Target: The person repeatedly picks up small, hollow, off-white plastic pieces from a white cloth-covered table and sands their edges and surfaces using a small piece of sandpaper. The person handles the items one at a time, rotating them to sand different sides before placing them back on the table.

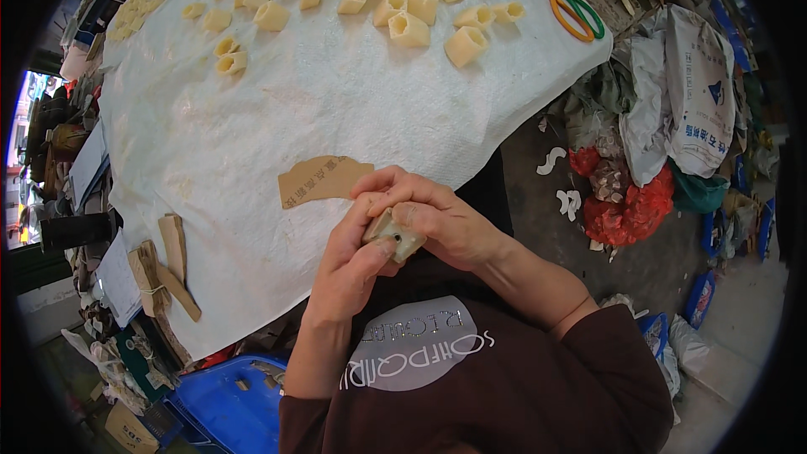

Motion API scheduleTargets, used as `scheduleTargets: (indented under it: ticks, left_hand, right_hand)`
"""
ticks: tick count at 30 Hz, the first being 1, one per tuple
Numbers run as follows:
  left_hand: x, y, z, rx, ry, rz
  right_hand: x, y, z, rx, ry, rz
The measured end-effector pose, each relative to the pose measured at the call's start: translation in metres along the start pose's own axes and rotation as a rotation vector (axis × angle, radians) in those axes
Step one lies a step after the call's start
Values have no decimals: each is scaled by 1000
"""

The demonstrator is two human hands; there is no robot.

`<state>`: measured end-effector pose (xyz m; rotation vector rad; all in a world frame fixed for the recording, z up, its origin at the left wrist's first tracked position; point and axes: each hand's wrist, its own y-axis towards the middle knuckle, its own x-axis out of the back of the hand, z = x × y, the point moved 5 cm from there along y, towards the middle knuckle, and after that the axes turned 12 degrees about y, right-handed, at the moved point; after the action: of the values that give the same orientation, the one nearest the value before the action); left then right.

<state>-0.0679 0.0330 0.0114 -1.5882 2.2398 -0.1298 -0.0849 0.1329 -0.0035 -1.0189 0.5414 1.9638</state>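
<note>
Both my hands are closed round a small pale, blocky piece (pixel 409 240) with a dark round hole in its face, held just past the near edge of the table. My left hand (pixel 343 265) grips it from the left, the thumb pressed beside the hole. From the right, my right hand (pixel 450 223) wraps over its top with the thumb on its upper edge. Fingers hide much of the piece. Just beyond my fingers, a brown cardboard piece (pixel 315 182) with a curved edge lies on the white sheet (pixel 252 126).
Several hollow cream-coloured pieces (pixel 408 29) stand across the table's far side. Scissors (pixel 573 17) with orange and green handles lie at the far right. Wooden strips (pixel 172 252) rest at the left edge. Bags (pixel 626 210) crowd the floor at right; a blue crate (pixel 231 399) sits below left.
</note>
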Motion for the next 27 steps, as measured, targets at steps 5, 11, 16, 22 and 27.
scheduleTargets:
  ticks: [5,11,16,22,27]
  left_hand:
    - [4,-1,6,-13,50,47]
    - [-4,1,1,-73,1,-73]
    - [-2,1,3,-53,-180,-144]
    - [-2,-3,3,-181,-87,-150]
    - [-6,1,2,-231,-60,-279]
  right_hand:
    - [-6,-3,7,171,-357,-4]
    - [0,4,2,110,-227,78]
    - [-6,3,-3,11,34,63]
    - [-8,2,-2,161,-329,55]
    - [-11,8,1,291,-464,-7]
